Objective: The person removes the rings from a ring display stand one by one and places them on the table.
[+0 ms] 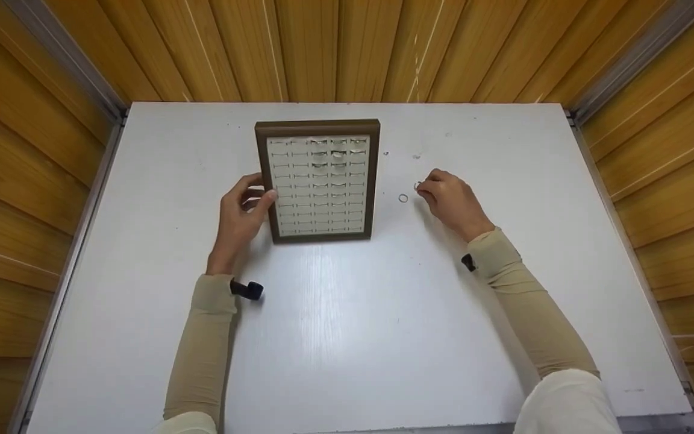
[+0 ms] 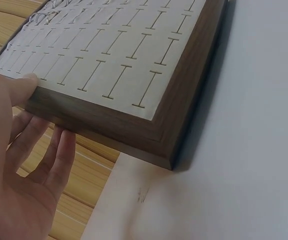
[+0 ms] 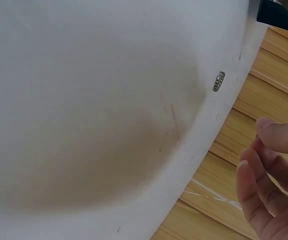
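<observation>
Head view: we've got our left hand (image 1: 240, 214) gripping the ring board's left edge (image 1: 266, 181), right hand (image 1: 454, 202) pinching a ring (image 1: 416, 186) to its right.

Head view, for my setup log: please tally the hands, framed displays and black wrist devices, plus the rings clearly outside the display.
Left hand, right hand: 2
Framed display: 1
Black wrist devices: 2
Loose ring, pinched ring: 2
Total: 7

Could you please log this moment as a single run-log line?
left hand: grips framed ring display by its side | right hand: pinches ring | second ring: on table, between display and right hand
</observation>
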Action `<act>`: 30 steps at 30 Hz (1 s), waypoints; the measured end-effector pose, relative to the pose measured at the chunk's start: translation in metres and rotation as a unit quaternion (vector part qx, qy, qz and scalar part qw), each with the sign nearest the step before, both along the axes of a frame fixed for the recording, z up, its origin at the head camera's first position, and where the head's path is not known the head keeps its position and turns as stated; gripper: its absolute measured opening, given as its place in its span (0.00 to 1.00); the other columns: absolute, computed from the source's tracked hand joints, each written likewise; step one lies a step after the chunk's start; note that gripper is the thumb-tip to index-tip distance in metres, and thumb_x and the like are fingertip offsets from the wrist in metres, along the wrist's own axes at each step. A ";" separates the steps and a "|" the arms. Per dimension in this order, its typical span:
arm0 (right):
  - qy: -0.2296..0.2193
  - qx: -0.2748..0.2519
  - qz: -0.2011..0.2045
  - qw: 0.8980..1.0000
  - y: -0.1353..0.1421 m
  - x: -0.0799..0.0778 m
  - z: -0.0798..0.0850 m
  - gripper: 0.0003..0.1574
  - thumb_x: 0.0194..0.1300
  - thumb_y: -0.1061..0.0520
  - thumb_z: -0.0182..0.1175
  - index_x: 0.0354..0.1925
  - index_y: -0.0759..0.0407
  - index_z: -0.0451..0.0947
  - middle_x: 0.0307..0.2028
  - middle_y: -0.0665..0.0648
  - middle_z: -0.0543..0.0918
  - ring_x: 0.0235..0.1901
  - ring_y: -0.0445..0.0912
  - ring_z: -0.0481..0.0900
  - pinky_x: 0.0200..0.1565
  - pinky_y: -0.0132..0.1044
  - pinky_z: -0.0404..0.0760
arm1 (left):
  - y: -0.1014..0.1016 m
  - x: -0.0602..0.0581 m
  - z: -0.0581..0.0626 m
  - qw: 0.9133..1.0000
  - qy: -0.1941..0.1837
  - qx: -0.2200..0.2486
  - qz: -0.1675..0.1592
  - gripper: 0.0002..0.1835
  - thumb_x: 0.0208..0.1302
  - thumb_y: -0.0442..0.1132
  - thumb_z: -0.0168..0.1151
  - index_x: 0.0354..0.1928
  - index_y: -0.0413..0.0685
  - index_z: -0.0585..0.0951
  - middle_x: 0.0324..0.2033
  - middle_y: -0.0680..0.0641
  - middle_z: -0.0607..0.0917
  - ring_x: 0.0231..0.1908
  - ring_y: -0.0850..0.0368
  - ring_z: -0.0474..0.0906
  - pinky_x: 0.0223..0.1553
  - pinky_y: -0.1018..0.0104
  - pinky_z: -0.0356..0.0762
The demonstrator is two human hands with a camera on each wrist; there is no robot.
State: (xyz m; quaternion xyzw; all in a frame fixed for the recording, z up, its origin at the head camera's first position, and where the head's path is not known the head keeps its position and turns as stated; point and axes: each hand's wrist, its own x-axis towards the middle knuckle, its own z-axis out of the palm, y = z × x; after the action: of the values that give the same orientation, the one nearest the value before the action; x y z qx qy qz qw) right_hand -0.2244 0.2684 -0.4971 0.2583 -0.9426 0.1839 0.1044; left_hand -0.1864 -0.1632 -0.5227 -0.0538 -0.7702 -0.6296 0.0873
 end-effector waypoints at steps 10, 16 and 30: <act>-0.072 -0.002 -0.026 0.997 -0.004 -0.006 -0.015 0.07 0.73 0.67 0.67 0.45 0.67 0.91 0.41 0.63 0.88 0.44 0.58 0.89 0.48 0.50 0.91 | -0.002 -0.002 -0.001 1.000 0.004 -0.006 -0.004 0.23 0.74 0.48 0.70 0.67 0.54 0.82 0.58 0.47 0.85 0.54 0.53 0.84 0.60 0.59 0.85; -0.089 0.014 -0.038 0.995 -0.002 -0.008 -0.021 0.09 0.74 0.66 0.66 0.47 0.66 0.91 0.42 0.63 0.88 0.47 0.60 0.89 0.51 0.52 0.90 | -0.001 0.000 0.001 1.000 0.005 -0.011 0.003 0.23 0.74 0.49 0.70 0.66 0.55 0.82 0.57 0.47 0.85 0.53 0.53 0.84 0.60 0.55 0.85; -0.110 0.024 -0.044 0.993 0.000 -0.008 -0.021 0.10 0.75 0.65 0.65 0.49 0.66 0.90 0.44 0.63 0.88 0.48 0.60 0.88 0.53 0.54 0.89 | -0.001 0.000 0.001 1.000 -0.003 -0.015 0.002 0.22 0.74 0.49 0.70 0.67 0.55 0.82 0.58 0.48 0.85 0.54 0.53 0.84 0.62 0.55 0.84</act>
State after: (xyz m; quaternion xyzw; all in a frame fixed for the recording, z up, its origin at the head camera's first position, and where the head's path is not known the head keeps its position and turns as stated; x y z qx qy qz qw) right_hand -0.2323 0.2683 -0.5181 0.1971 -0.9630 0.1841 0.0023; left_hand -0.1861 -0.1642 -0.5221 -0.0515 -0.7798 -0.6180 0.0857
